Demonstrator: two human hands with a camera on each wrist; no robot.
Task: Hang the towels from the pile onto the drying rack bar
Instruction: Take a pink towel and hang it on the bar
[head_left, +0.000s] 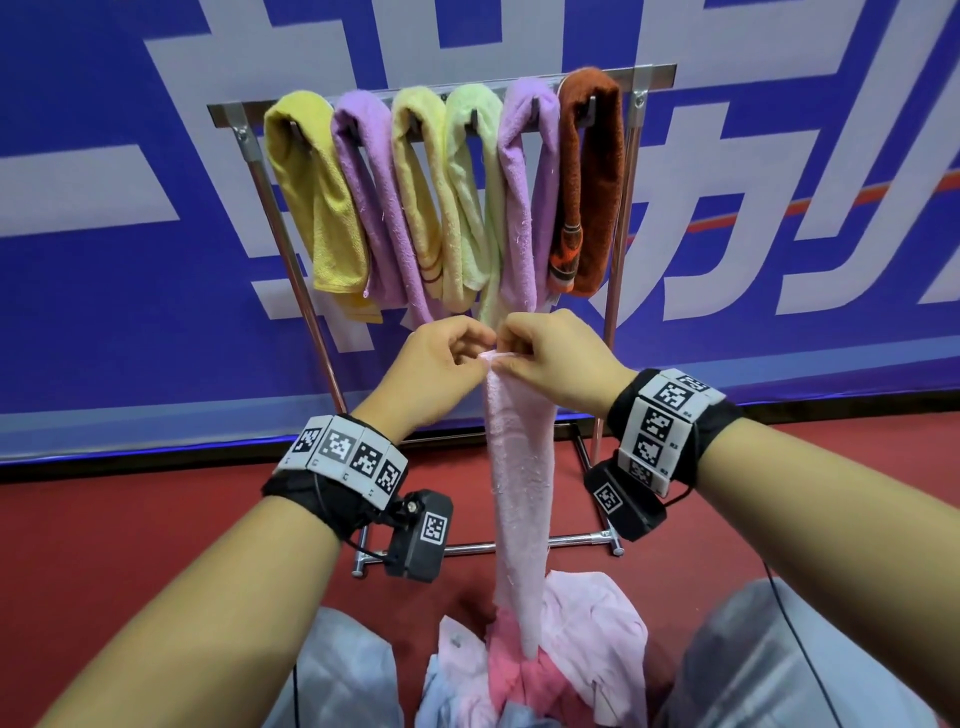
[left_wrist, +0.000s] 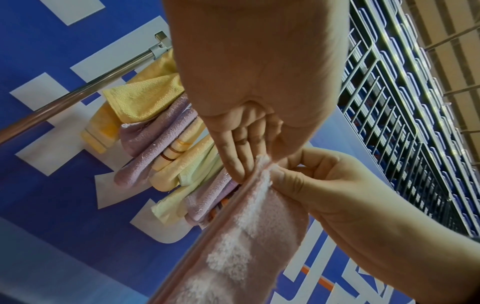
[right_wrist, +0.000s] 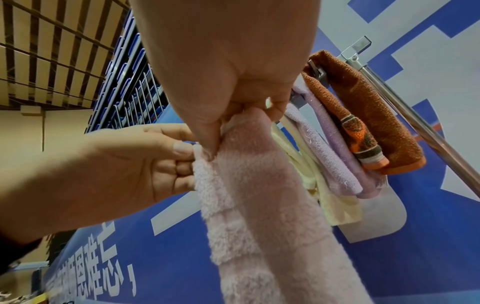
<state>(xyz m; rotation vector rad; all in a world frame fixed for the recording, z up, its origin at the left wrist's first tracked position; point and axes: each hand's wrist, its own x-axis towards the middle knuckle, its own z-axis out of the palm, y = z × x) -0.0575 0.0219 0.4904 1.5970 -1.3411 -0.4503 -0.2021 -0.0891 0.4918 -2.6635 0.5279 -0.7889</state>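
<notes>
Both hands, the left hand (head_left: 441, 364) and right hand (head_left: 556, 364), are pinching the top edge of a pale pink fluffy towel (head_left: 519, 478), hanging toward six o'clock onto the floor pile (head_left: 587, 639).

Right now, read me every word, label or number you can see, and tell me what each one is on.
On the blue banner, large white characters: cropped and partly behind the rack, none readable whole.
On the banner, a small white row ending in a comma: too distorted to read.
On the left wrist band and right wrist band: square coded markers only; tiny numbers too small to read.
On the pink towel: no label shows.
</notes>
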